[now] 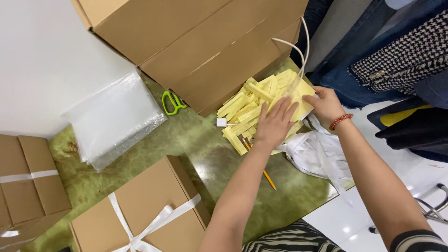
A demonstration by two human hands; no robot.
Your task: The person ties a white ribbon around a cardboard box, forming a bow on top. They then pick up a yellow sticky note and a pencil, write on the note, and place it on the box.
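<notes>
Left hand (275,122) flat and spread, palm down on the heap of yellow paper strips (252,109), gripping nothing. Right hand (325,105) just beside it, fingers curled at the heap's far edge, pinching a few strips or a clear bag there; cannot tell which. Red bead bracelet (340,121) at that wrist.

Heap piled loose on the green marbled tabletop (186,140), hard against the large cardboard box (210,46). Nearer the wearer than the heap, a pencil (266,175). Left of the heap, a small white plug (221,122) and green-handled scissors (172,102). Right of the heap, a tangle of white ribbon (317,151) spilling over the table edge. Far left of the heap, a stack of clear plastic bags (112,119). Below-left of the heap, a flat brown box tied with white ribbon (144,214).

Likely trouble: thin, slick strips sliding out from under a flat palm and scattering, some over the table's near edge beside the ribbon; a white cable (298,51) hanging over the heap snagging a wrist.

Strips narrow, matte, stiff-looking paper; tabletop glossy and reflective; cardboard dull and creased; ribbon satiny, limp; bags crinkled, translucent.
</notes>
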